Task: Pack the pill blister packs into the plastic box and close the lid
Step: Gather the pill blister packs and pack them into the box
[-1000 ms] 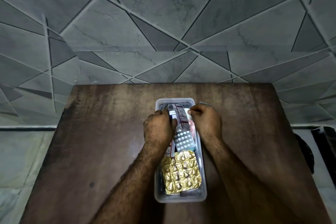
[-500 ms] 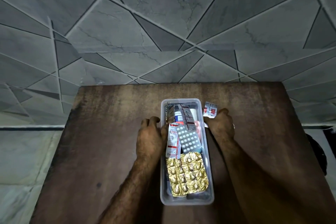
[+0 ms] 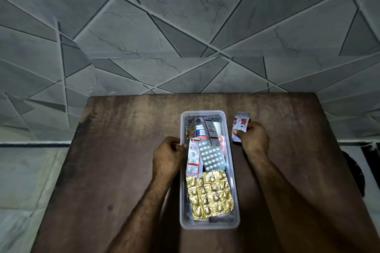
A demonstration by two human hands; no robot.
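I see left hand (image 3: 167, 156) fingers curled on plastic box (image 3: 209, 225) left rim, right hand (image 3: 254, 139) fingers pinching red-and-silver blister strip (image 3: 240, 124) just beside box

A dark brown wooden worktop (image 3: 123, 150) was worn and streaked paler along its edge well beyond the right grip (image 3: 254, 139). A small dark spot (image 3: 110, 207) marked it outward of the left grip (image 3: 168, 156). Past that far edge rose a wall (image 3: 185, 26) of grey marbled tiles cut by pale slanting lines. Outward of the left grip lay a pale marbled floor (image 3: 20, 181). Outward of the right grip sat a black shape (image 3: 353, 170), too dark to identify. The light was dim.
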